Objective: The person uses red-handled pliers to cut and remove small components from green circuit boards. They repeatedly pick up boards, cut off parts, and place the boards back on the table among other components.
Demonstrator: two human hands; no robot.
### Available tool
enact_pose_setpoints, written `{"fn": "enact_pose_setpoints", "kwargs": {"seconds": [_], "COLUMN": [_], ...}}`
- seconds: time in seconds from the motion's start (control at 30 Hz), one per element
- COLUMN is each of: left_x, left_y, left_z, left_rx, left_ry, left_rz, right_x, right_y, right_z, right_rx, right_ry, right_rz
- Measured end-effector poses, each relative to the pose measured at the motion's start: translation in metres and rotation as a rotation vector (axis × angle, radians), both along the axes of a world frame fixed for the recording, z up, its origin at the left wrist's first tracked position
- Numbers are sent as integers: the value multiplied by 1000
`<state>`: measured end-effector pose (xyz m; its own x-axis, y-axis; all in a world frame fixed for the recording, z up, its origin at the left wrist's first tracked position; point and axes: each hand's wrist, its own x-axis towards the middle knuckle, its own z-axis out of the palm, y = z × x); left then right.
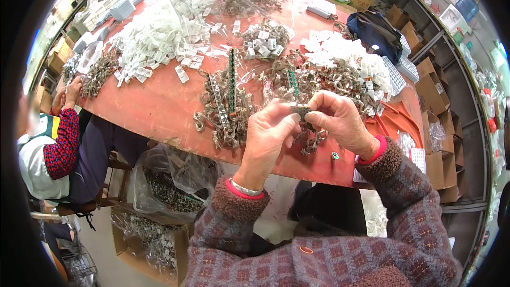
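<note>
My left hand (268, 135) and my right hand (342, 122) meet above the near part of the red table (154, 103). Between thumbs and fingertips, both pinch a small dark circuit board strip (300, 109), partly covered by the fingers. Tangled grey-brown cables (307, 142) lie just below it. To the left of my hands is a heap of coiled cables (241, 134) with a long green circuit board strip (232, 82) on it. Another green strip (292, 81) rests among cables beyond my fingers. A tiny green piece (334, 155) sits below my right hand.
White plastic housings (154, 34) are piled at the far left, with more white housings (345, 56) at right. Co-workers' hands (71, 93) show at the left and far edges. A shelf with cardboard boxes (431, 93) stands right; bagged parts (170, 186) are below the table edge.
</note>
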<state>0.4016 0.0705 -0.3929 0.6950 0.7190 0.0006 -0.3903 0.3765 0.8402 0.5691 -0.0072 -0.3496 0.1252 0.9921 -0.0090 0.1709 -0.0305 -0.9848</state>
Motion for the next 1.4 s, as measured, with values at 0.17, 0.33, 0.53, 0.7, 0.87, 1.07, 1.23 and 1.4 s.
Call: {"fn": "enact_pose_setpoints", "kwargs": {"seconds": [0.17,0.33,0.53,0.7,0.87,1.07,1.23,1.4], "left_x": [-1,-3,12,9,10,8,11,4], "left_y": [1,1,-6,-5,-6,-5,-1,-6], "left_z": [3,2,-3,-7,-5,-4,-5,1], "left_rx": [-38,-58,97,110,77,175,430,213], "left_ry": [-35,-72,-18,41,-17,62,63,37], "left_rz": [-31,-101,142,174,134,96,212,78], "right_x": [1,7,-9,-17,-19,-12,-10,-4], "right_y": [2,0,-7,-8,-8,-9,-10,-12], "right_z": [-4,-4,1,6,5,5,1,3], "right_rx": [6,-72,52,65,100,1,38,43], "right_ry": [84,191,-238,-358,-329,-16,-110,-122], "right_rz": [38,51,-181,-322,-240,-172,-179,-102]}}
